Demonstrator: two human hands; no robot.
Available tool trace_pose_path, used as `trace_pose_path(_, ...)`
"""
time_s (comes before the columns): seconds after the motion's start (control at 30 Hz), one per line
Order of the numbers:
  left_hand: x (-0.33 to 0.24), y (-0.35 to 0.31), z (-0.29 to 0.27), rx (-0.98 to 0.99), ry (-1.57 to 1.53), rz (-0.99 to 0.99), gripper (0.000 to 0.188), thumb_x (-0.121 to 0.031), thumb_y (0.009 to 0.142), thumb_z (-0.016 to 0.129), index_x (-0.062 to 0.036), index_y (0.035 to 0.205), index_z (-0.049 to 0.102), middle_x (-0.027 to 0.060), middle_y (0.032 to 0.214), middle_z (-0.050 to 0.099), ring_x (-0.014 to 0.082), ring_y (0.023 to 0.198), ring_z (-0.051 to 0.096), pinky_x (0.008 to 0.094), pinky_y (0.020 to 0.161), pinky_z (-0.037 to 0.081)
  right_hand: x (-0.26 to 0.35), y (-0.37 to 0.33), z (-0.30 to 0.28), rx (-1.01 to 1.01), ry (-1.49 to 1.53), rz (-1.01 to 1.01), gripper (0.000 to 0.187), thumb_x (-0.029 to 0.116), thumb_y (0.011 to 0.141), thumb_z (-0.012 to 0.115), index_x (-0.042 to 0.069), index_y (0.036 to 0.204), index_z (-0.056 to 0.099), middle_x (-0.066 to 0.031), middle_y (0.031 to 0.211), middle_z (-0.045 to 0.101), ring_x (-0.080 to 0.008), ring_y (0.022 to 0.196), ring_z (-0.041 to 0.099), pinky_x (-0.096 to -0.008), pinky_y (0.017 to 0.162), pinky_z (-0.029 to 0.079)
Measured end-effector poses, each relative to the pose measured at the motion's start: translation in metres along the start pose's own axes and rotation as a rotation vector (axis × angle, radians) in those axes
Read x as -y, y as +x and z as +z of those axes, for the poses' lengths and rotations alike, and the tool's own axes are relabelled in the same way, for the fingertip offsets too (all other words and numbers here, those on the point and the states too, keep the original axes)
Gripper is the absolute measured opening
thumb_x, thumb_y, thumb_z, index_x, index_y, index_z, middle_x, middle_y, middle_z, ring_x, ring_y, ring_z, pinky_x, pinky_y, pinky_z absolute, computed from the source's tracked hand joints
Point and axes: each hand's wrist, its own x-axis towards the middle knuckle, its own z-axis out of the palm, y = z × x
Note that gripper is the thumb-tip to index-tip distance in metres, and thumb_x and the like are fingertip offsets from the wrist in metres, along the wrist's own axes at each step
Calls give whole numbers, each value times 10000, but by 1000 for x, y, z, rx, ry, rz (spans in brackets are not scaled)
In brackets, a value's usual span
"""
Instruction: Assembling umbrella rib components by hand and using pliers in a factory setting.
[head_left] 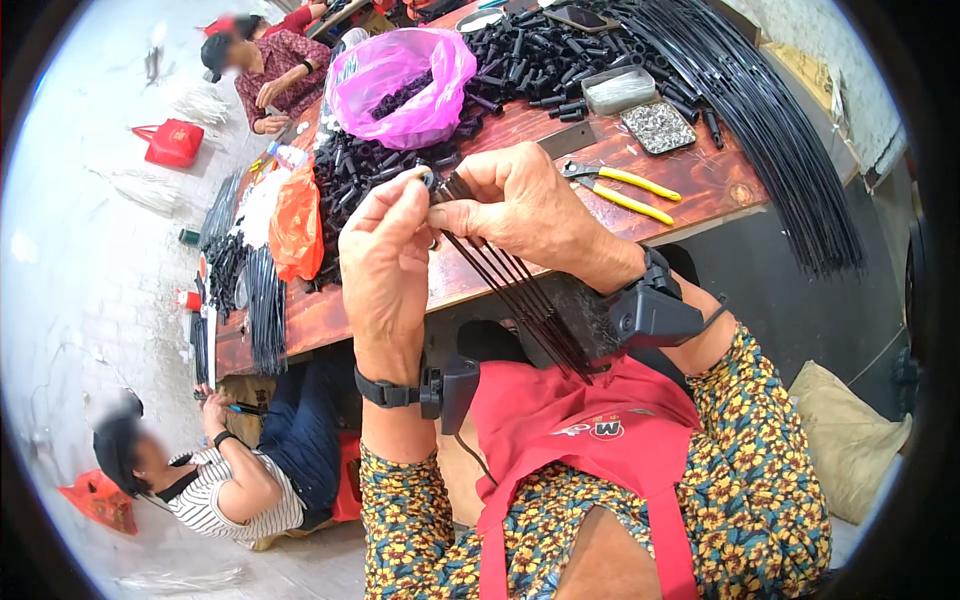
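Note:
Above the table's near edge, both my hands are raised close together. My right hand [530, 215] is closed around the upper ends of several thin black rods [515, 300], which hang slanting down toward my red apron [590, 420]. Thumb and fingers of my left hand [385, 255] pinch a small round grey piece [430, 181] beside the dark tops of the rods. Whether that piece touches a rod, I cannot tell. Just right of my right hand, pliers with yellow handles [632, 192] lie on the wooden table [715, 185].
Black tubular parts [530, 55] are heaped around a pink plastic bag [400, 85]. A tray of small metal pieces [657, 128] and a clear box [619, 93] sit behind the pliers. Long black rods [790, 170] overhang the right edge. A person in stripes [240, 490] works at left.

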Motion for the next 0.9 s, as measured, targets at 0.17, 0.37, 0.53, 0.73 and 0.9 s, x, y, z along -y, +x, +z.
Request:
trace_pose_path(0.17,9,-1,-11,34,38,80,271,-6,874,646,47,1138,616,78,1031,665,123,891,626,248,812,492,-3,2,-7,106,218,129,141,150,850,725,16,871,689,9,680,633,-26,617,559,-189,516,434)
trace_pose_path(0.37,17,0,-7,66,71,182,271,-45,911,614,46,1166,592,92,1040,652,155,927,624,290,860,497,-1,-1,-13,84,290,145,196,218,873,711,24,877,693,8,681,633,-16,595,555,-160,495,420)
trace_pose_path(0.53,20,1,-1,12,113,203,258,-50,921,602,50,1159,593,82,1025,648,146,921,617,272,853,487,0,2,-14,68,216,137,225,240,885,698,25,819,697,8,660,625,-17,553,537,-164,454,412)
trace_pose_path(0.73,20,-3,-3,125,7,177,256,-64,935,582,55,1162,584,100,1025,647,153,930,620,286,875,483,-1,0,-18,100,197,196,253,261,867,717,23,786,699,11,648,618,-22,516,522,-174,416,406)
trace_pose_path(0.9,21,1,-10,242,-50,166,298,-117,935,597,63,1169,562,134,1052,641,195,972,620,322,929,466,6,1,-26,171,208,220,292,291,843,738,33,713,695,10,623,613,-27,502,521,-181,411,408)
